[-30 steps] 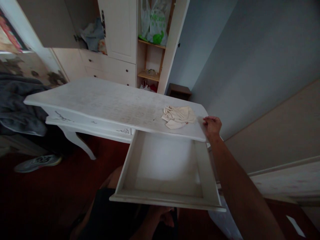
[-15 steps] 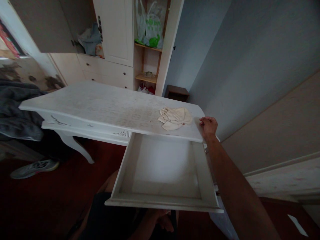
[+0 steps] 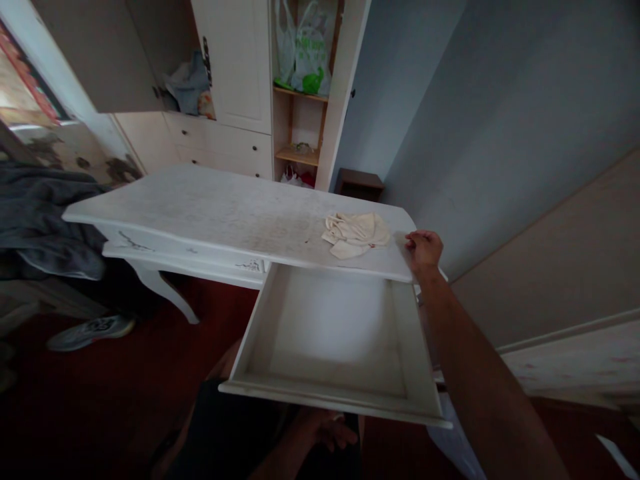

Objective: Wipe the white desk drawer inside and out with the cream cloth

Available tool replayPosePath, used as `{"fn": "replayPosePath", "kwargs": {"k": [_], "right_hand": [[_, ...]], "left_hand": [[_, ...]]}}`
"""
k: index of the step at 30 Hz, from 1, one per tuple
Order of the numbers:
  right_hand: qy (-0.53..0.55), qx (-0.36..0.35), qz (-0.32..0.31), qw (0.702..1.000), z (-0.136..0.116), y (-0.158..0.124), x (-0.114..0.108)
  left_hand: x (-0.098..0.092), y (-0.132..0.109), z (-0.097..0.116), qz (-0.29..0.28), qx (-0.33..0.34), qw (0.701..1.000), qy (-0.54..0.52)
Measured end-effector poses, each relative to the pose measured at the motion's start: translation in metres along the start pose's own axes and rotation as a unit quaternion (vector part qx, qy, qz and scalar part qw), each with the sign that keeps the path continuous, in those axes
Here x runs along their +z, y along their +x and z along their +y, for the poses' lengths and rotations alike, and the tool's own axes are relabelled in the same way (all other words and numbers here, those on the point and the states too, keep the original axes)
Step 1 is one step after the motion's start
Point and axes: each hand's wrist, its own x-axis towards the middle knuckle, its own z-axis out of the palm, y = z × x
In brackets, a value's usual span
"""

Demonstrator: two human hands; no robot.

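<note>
A white desk (image 3: 225, 207) with a worn top has its right drawer (image 3: 333, 327) pulled far out, and nothing lies in the drawer. On the desk's right part is a crumpled cream cloth (image 3: 356, 233). My right hand (image 3: 425, 248) is at the desk's right end, beside the cloth and apart from it, its fingers curled together; whether anything small is between them cannot be made out. Below the drawer front, over my lap, my left hand (image 3: 336, 430) has its fingers loosely apart in shadow, with nothing seen in it.
Behind the desk stands a white wardrobe (image 3: 235, 67) with open doors and plastic bags (image 3: 311, 57). Grey clothing (image 3: 45, 213) hangs at the left, above a shoe (image 3: 91, 333) on the red floor. A small brown box (image 3: 360, 183) stands by the blue-grey wall.
The view has shifted slightly, so the desk and drawer appear a little farther right. Both hands keep nearly the same places relative to the desk and drawer.
</note>
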Motion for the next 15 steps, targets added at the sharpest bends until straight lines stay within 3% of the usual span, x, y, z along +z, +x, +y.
{"fn": "replayPosePath", "kwargs": {"k": [7,12,15], "right_hand": [[-0.005,-0.005,-0.01,1.0,-0.001,-0.002,-0.002],[0.001,-0.011,-0.011,1.0,0.0,-0.002,-0.002],[0.003,-0.008,-0.009,1.0,0.001,-0.001,-0.001]], "left_hand": [[0.009,-0.008,0.012,-0.001,0.023,1.0,-0.017],[0.004,0.006,0.003,-0.029,-0.008,0.999,-0.046],[0.008,0.001,0.002,-0.029,-0.006,0.998,-0.062]]}}
